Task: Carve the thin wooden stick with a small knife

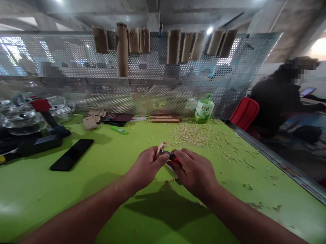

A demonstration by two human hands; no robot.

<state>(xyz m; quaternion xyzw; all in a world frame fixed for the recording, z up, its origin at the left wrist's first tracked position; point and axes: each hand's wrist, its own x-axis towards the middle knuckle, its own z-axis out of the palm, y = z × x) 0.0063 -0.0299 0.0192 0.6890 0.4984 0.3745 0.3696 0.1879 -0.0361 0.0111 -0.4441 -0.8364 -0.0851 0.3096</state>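
My left hand [143, 168] is closed around a small pale piece of wood [161, 146], whose upper end sticks out above the fingers. My right hand [198, 171] grips a carving knife [170, 155] with a dark blade and a bit of red at the handle. The blade lies against the wood, and my left thumb presses close to it. Both hands meet just above the green table [108, 202]. Most of the handle and the lower part of the wood are hidden by my fingers.
Wood shavings [192, 134] litter the table beyond and right of my hands. A black phone [72, 154] lies left, near power tools [40, 143]. Wooden sticks [165, 120] and a green-tea bottle [204, 109] stand before a perforated metal screen [150, 94]. Another person [275, 91] sits at right.
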